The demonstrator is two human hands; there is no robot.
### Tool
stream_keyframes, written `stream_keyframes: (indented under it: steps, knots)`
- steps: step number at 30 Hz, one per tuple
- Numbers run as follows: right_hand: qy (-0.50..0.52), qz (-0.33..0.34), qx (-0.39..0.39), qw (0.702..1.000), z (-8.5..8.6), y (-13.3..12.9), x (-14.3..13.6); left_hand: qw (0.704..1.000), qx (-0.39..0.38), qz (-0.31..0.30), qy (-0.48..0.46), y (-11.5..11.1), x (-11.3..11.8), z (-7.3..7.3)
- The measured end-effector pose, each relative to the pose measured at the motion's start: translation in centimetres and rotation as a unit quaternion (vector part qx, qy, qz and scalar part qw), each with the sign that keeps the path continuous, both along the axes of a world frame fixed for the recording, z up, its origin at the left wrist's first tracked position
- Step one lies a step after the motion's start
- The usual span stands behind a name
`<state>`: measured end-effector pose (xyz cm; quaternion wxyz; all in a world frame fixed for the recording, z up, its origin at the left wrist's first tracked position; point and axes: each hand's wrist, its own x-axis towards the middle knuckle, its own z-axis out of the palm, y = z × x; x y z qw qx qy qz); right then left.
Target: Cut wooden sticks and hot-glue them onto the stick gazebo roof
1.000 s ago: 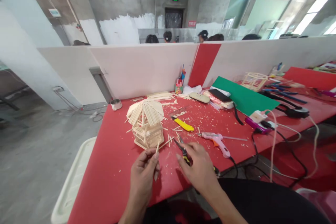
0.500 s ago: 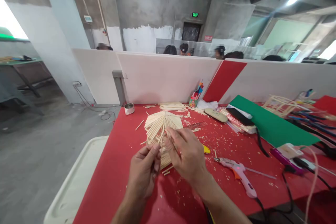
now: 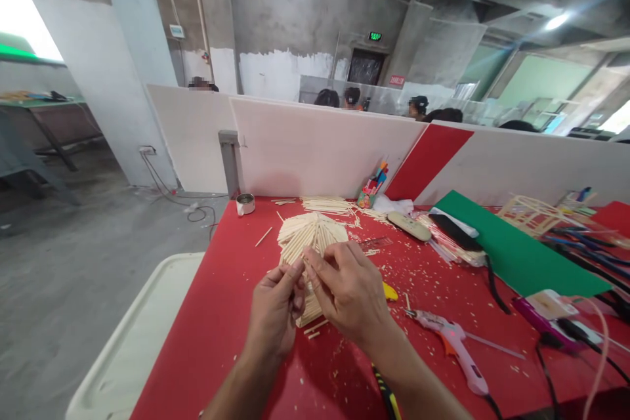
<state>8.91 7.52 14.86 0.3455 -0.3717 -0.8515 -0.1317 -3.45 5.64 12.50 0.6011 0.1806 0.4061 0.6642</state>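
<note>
Stick model (image 3: 315, 231) — left hand (image 3: 276, 305), right hand (image 3: 352, 283) pinched over it.

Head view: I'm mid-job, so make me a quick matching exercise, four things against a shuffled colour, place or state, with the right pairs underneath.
1. glue gun
2. sheet
3. pen cup
4. stick model

A. near the foot of the white partition
B. partly hidden by the hands
C. pink, with an orange trigger
D. flat and plain green

Pairs: 1-C, 2-D, 3-A, 4-B
</note>
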Motion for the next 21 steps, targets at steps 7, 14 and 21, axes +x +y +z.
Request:
stream_keyframes:
  steps: [7, 14, 21]
  knots:
    - [-0.008, -0.013, 0.001, 1.000, -0.14, 0.20, 0.04, 1.000, 0.013, -0.006, 0.019, 0.26, -0.24, 0.05]
    - [-0.016, -0.019, -0.004, 1.000, -0.14, 0.21, -0.04, 1.000, 0.005, 0.003, 0.020, 0.22, -0.20, 0.15]
    - [-0.026, -0.018, 0.000, 1.000, 0.08, 0.27, -0.06, 1.000, 0.010, -0.005, 0.005, 0.16, -0.59, 0.22]
